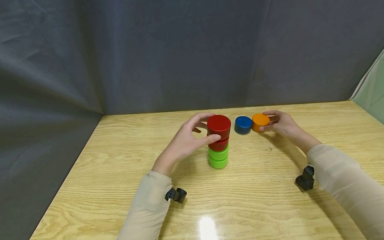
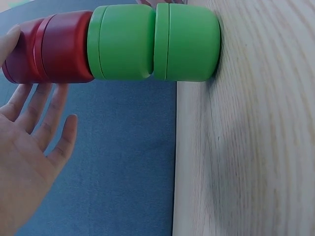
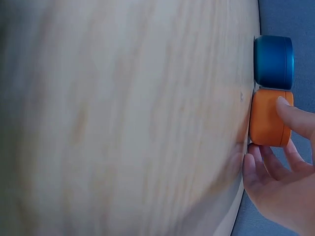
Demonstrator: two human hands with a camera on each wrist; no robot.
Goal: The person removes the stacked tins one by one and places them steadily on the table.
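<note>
Even, bright light falls from above; a white glare spot sits on the glossy desk [image 1: 208, 231] near the front edge. Shadows under the arms are soft. The head view bends at its edges. Both wrist views blur the near wood grain.

A pale yellow wood-grain surface [image 1: 117, 182] with a glossy finish runs back to a grey cloth backdrop. Directly on it, near the middle, stands a bright green round plastic puck [image 1: 218, 162] at the foot of a stack. Further back a blue round puck [image 1: 243, 125] and an orange round puck [image 1: 260, 122] lie just beside each other.
</note>
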